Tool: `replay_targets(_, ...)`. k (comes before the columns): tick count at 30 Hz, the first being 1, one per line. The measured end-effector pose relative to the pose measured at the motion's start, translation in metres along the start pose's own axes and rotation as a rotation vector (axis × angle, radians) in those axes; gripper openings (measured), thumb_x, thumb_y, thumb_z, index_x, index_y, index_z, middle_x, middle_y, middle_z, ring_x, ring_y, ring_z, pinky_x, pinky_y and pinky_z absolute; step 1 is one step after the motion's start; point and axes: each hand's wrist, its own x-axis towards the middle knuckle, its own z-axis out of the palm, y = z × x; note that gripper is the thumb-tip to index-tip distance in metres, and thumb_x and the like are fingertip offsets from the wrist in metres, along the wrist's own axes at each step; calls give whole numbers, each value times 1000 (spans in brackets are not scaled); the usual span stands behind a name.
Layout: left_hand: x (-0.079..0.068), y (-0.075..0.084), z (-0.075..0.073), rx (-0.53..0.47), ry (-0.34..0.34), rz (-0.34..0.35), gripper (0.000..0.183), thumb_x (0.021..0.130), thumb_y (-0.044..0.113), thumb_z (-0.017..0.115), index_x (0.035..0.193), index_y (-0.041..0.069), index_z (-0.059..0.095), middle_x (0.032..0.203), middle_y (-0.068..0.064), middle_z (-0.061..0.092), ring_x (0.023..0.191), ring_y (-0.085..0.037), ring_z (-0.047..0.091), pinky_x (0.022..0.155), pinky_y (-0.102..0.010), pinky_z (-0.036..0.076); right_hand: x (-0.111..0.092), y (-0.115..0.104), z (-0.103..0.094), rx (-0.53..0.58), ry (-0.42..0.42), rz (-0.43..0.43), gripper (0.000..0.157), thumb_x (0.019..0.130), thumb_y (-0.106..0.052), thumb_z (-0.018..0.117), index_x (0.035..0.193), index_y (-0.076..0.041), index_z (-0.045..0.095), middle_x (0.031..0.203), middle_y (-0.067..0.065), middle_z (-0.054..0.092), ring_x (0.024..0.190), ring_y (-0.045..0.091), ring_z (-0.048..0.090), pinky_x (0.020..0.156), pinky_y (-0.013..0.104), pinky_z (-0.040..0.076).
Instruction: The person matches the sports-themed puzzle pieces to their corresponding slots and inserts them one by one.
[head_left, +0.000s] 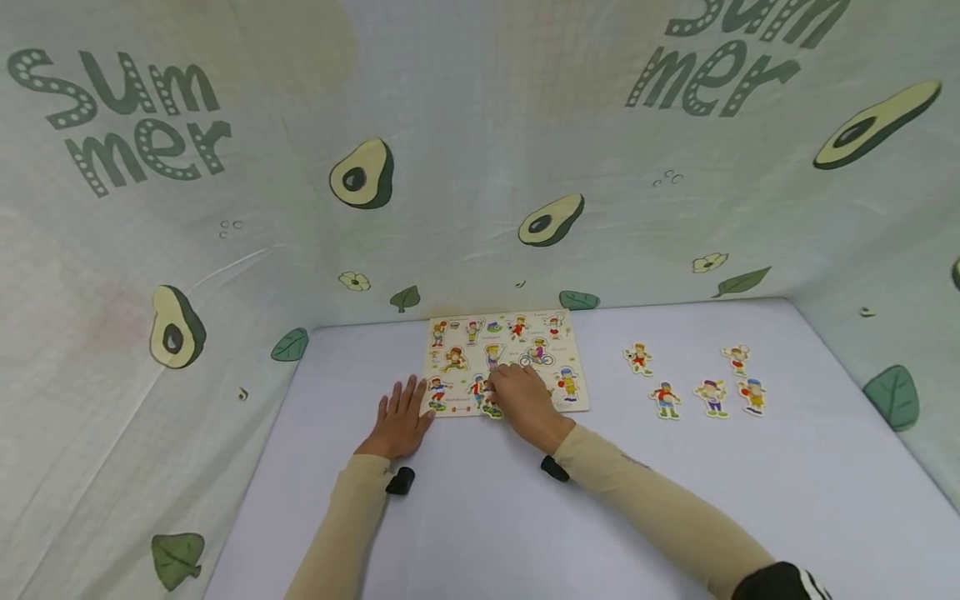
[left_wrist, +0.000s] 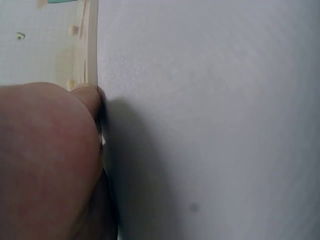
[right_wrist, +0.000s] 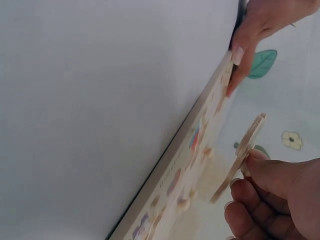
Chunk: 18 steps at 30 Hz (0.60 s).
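My right hand (head_left: pixel 527 404) is over the lower middle of a wooden peg puzzle board (head_left: pixel 500 318) printed with children playing sports. Between its thumb and fingers it pinches a thin wooden puzzle piece (right_wrist: pixel 254 131), seen edge-on and raised off the board in the right wrist view. The piece's picture is mostly hidden by the hand. My left hand (head_left: pixel 401 423) lies with fingers spread at the board's lower left corner, its thumb (left_wrist: pixel 86 97) against the board's edge. Several figures, such as a cyclist (head_left: pixel 537 353) and a runner (head_left: pixel 454 360), show on the board.
Several loose puzzle pieces lie on the white table to the right, among them a soccer player (head_left: pixel 639 359), a figure in red (head_left: pixel 665 401) and a figure in purple (head_left: pixel 712 398). A cloth printed with avocados (head_left: pixel 362 173) hangs behind the board and along both sides.
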Motion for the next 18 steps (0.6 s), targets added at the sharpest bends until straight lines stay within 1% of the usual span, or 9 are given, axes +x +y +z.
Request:
replay_targets(7,-1,0,-3,16,6,6,71,115,40,36,170,4,9,177,-20,-2,162,-45,-6,128,-65,-1,18,-13,9,22,-1,-12,13,97,-21,78,99,-10,72,96,3,69,95,24,67,84,41,54)
replay_targets(11,-1,1,-4,15,1,5,71,115,40,36,170,5,9,177,-19,-2,162,-45,-7,128,-65,-2,29,-19,17,20,-33,2,13,97,-22,78,102,-11,74,97,2,71,96,22,67,87,39,54)
replay_targets(14,-1,3,-5,13,-5,0,70,115,39,37,170,5,10,177,-20,-2,162,-45,-6,128,-64,-2,37,-23,22,15,-61,14,13,97,-23,78,102,-11,75,98,2,72,95,22,68,92,39,54)
replay_targets(18,0,2,-4,17,-7,9,70,115,39,37,170,4,10,177,-21,-1,162,-46,-5,128,-65,-1,44,-29,27,6,-71,8,12,97,-23,78,99,-12,75,98,2,72,94,22,68,93,40,54)
